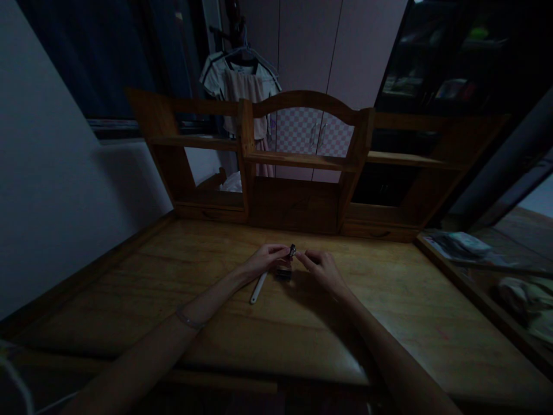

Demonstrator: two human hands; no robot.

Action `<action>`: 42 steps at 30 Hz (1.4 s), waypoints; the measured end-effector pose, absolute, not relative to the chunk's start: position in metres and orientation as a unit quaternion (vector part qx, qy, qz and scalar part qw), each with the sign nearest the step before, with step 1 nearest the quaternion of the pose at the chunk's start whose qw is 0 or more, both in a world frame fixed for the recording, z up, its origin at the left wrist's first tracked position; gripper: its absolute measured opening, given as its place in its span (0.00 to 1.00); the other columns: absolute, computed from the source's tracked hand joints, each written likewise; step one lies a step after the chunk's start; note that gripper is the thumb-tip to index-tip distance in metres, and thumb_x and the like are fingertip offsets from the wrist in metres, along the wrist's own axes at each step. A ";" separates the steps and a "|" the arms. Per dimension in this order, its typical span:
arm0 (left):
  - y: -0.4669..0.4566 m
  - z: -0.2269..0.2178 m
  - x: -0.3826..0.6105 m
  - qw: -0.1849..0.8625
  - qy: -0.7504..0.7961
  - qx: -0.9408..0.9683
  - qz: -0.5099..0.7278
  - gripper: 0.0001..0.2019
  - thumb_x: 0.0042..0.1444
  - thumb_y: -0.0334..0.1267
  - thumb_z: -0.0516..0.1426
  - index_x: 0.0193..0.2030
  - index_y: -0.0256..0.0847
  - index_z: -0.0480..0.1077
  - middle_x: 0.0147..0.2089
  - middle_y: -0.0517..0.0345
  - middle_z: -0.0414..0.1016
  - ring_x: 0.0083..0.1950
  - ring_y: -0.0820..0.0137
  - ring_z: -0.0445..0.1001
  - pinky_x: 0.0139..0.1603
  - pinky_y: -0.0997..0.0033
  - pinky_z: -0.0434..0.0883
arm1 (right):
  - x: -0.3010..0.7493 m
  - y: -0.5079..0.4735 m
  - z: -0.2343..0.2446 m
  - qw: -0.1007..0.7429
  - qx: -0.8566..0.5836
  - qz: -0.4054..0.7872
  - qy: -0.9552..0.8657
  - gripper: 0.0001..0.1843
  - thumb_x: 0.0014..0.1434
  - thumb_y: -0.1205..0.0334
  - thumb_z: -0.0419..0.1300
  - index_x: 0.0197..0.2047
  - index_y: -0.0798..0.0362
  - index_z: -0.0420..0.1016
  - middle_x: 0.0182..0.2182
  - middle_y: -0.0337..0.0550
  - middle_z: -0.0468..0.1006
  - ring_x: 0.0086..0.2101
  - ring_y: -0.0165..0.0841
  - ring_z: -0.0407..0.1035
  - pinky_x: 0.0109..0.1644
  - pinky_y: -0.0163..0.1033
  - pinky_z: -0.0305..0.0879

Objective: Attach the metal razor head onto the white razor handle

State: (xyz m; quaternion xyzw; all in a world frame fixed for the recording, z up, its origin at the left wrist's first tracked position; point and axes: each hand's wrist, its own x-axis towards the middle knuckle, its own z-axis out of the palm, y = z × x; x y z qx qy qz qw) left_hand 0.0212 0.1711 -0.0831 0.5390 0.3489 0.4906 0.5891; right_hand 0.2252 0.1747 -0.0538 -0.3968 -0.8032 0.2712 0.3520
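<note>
My left hand (268, 257) is closed, pinching a small dark object with a light, shiny spot (292, 250) above the wooden desk. Its exact kind is too small and dim to make out. Just to the right, my right hand (320, 266) has its fingers pressed together, their tips close to or touching that object. What they grip, if anything, cannot be seen. Below the hands, a small dark, partly see-through block (284, 272) lies on the desk. A slim white handle with a hole at its end (258, 289) rests beneath my left hand, its far end hidden.
The wooden desk (194, 323) carries a shelf unit (302, 158) with drawers along its back. At right, beyond a raised wooden edge (470, 294), lie papers and cloth. Clothes hang (244, 86) behind the shelf. The room is dim.
</note>
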 end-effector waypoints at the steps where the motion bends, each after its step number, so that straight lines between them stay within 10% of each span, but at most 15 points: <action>1: 0.172 -0.084 0.021 0.591 0.345 0.536 0.494 0.17 0.53 0.46 0.62 0.42 0.31 0.75 0.41 0.48 0.74 0.40 0.69 0.73 0.43 0.67 0.72 | 0.225 0.174 -0.054 0.352 -0.393 0.275 -0.804 0.28 0.60 0.41 0.51 0.20 0.55 0.64 0.18 0.36 0.59 0.22 0.27 0.54 0.25 0.34 0.46; 11: 0.176 -0.083 0.019 0.514 0.390 0.562 0.517 0.20 0.53 0.47 0.61 0.46 0.32 0.73 0.39 0.49 0.76 0.35 0.69 0.74 0.41 0.67 0.72 | 0.225 0.177 -0.056 0.426 -0.392 0.350 -0.737 0.27 0.59 0.40 0.51 0.22 0.55 0.64 0.19 0.36 0.59 0.22 0.27 0.54 0.24 0.33 0.46; 21: 0.149 -0.061 0.024 0.136 0.472 0.801 0.343 0.09 0.61 0.41 0.53 0.38 0.40 0.73 0.38 0.56 0.74 0.42 0.66 0.71 0.45 0.69 0.64 | 0.234 0.188 -0.058 0.496 -0.429 0.464 -0.596 0.29 0.54 0.34 0.54 0.21 0.53 0.62 0.15 0.32 0.53 0.16 0.24 0.46 0.19 0.33 0.42; 42: 0.162 -0.072 0.009 0.022 0.442 0.844 0.303 0.03 0.56 0.36 0.58 0.34 0.39 0.72 0.45 0.54 0.69 0.50 0.64 0.66 0.54 0.61 0.62 | 0.231 0.189 -0.063 0.500 -0.437 0.470 -0.581 0.30 0.53 0.33 0.54 0.23 0.53 0.64 0.14 0.32 0.53 0.16 0.24 0.46 0.18 0.32 0.41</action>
